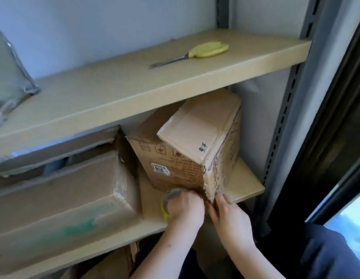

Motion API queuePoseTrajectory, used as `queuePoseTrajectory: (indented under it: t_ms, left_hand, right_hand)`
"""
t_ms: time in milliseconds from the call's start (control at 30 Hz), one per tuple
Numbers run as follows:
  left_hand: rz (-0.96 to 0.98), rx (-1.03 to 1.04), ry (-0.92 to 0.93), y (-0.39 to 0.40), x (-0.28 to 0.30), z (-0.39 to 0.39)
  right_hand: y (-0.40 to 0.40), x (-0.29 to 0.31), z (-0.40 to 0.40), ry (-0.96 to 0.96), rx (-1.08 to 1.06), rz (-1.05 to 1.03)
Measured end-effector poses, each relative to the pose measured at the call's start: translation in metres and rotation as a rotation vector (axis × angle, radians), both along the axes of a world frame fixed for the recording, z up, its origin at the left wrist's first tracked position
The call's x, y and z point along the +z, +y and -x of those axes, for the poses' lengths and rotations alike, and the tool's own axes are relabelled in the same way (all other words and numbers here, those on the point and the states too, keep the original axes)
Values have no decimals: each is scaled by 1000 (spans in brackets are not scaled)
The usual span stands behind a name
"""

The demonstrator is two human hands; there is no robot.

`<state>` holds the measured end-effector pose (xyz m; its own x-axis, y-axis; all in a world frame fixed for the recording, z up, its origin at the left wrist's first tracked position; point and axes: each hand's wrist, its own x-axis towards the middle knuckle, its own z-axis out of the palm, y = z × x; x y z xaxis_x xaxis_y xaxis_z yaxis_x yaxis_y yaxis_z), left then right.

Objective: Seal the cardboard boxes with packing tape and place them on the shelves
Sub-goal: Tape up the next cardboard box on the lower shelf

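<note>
I read the scene as lit by soft, cool daylight, brightest on the pale beige upper shelf board (134, 81) and the grey-white back wall (94, 23), with the blue-white window patch (348, 210) at lower right close to overexposed. I note deep shadow beneath that board, over the back of the tilted brown cardboard box (187, 150). Focus is soft throughout, and the grey slotted metal upright (292, 109) leans and bows from wide-angle distortion.

Printed cardboard box (187, 150) tilted on lower shelf (245, 184), tape roll (169, 200) at its front bottom corner
</note>
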<state>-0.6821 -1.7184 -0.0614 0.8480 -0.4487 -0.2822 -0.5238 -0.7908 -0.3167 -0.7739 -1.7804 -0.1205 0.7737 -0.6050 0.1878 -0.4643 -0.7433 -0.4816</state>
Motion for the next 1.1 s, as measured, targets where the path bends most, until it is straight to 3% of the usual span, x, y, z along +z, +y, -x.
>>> queuePoseTrajectory:
  t_ms: [167, 300, 367, 467, 600, 700, 767, 833, 933, 1000, 1100]
  left_hand:
    - [188, 149, 130, -1, 19, 1]
    - [444, 234, 387, 21, 46, 4]
    - [483, 171, 333, 35, 69, 8]
    - [537, -21, 140, 54, 117, 23]
    - [864, -238, 140, 63, 207, 62]
    - [1121, -416, -125, 54, 263, 68]
    - [1201, -433, -359, 41, 284, 49]
    - [1206, -375, -421, 23, 291, 11]
    - [953, -342, -230, 1, 289, -50]
    - [871, -299, -79, -5, 287, -72]
    - [900, -304, -35, -2, 289, -77]
  right_hand:
    - [-10, 31, 4, 131, 89, 20]
    - [-22, 88, 25, 221, 185, 92]
    - [-28, 126, 35, 112, 179, 198]
    - [-30, 191, 47, -236, 281, 210]
    - [-33, 273, 38, -656, 374, 245]
    - [-49, 312, 7, -749, 320, 372]
    - [-65, 328, -15, -663, 321, 400]
    - [-79, 338, -35, -429, 335, 383]
    - [-95, 348, -55, -12, 294, 353]
    - [-99, 355, -59, 54, 297, 356]
    - [-99, 365, -51, 99, 327, 430]
